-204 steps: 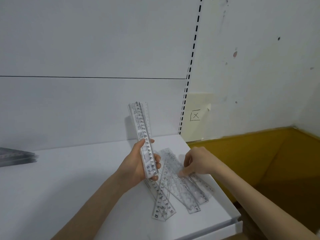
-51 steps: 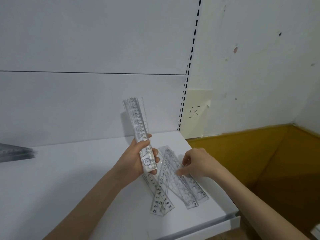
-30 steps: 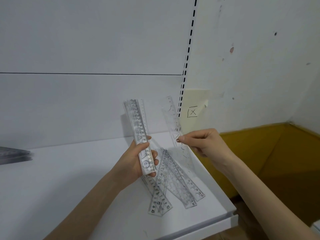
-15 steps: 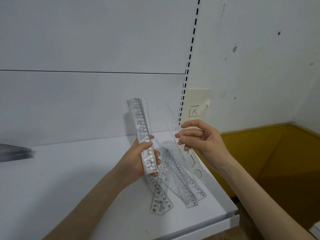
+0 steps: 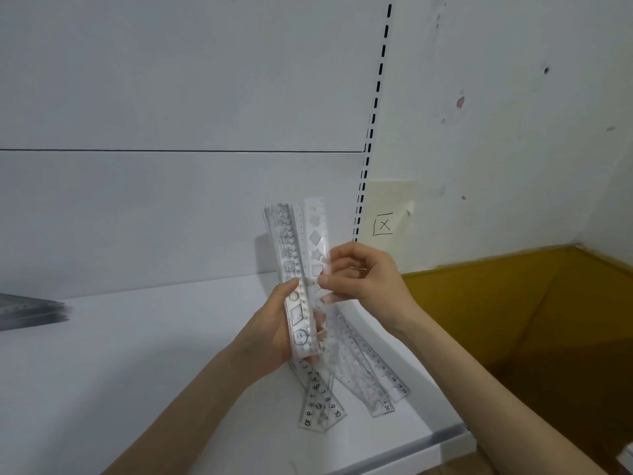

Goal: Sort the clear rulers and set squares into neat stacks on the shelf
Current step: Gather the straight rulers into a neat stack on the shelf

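Observation:
My left hand (image 5: 270,334) grips a bundle of clear rulers (image 5: 289,258), held upright above the white shelf (image 5: 137,365). My right hand (image 5: 363,279) pinches one clear stencil ruler (image 5: 315,231) and holds it upright against the right side of that bundle. Below both hands, several loose clear rulers (image 5: 359,375) lie crossed on the shelf near its right end, with short ones (image 5: 320,406) fanned out toward the front edge.
A dark grey stack (image 5: 30,313) of flat items lies at the shelf's far left. A slotted upright (image 5: 373,114) marks the shelf's right end. Beyond it are a wall with a taped paper note (image 5: 387,217) and a yellow-brown floor (image 5: 513,320).
My right hand lifted one clear ruler off the shelf pile, turned it upright and brought it left against the bundle in my left hand. The left hand barely moved.

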Demonstrator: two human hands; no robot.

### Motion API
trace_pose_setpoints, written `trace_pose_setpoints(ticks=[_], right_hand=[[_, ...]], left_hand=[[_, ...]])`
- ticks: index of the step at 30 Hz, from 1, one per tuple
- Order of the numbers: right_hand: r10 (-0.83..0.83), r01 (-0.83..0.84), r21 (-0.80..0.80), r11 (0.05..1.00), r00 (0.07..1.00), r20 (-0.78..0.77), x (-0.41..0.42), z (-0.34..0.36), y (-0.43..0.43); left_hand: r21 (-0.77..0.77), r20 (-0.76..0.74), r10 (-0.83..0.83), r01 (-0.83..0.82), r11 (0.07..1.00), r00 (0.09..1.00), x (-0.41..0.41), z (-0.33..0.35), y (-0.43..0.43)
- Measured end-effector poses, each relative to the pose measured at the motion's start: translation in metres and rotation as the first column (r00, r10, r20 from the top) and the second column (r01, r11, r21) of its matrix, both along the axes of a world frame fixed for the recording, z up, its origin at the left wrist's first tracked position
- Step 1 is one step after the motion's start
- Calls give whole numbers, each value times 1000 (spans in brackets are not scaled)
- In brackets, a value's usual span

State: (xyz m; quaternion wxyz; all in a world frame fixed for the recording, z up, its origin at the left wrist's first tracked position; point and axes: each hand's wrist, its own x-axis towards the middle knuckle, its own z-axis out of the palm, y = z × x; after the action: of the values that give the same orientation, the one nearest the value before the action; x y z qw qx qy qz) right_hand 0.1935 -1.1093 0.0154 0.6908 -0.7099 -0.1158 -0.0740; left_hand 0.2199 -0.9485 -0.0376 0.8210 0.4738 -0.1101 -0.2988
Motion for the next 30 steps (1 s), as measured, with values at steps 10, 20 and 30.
trace_pose_setpoints(ticks=[10, 20, 30], right_hand=[[-98, 137, -279, 951, 984, 149, 33, 10, 23], [-98, 187, -428, 884, 970, 222, 31, 0, 21], [-124, 244, -515, 822, 959, 257, 30, 2, 22]], left_hand=[[53, 78, -39, 35, 998, 996, 2, 5, 5], [49, 85, -40, 36, 998, 996, 5, 2, 7], [39, 107, -52, 48, 998, 993, 6, 3, 7]])
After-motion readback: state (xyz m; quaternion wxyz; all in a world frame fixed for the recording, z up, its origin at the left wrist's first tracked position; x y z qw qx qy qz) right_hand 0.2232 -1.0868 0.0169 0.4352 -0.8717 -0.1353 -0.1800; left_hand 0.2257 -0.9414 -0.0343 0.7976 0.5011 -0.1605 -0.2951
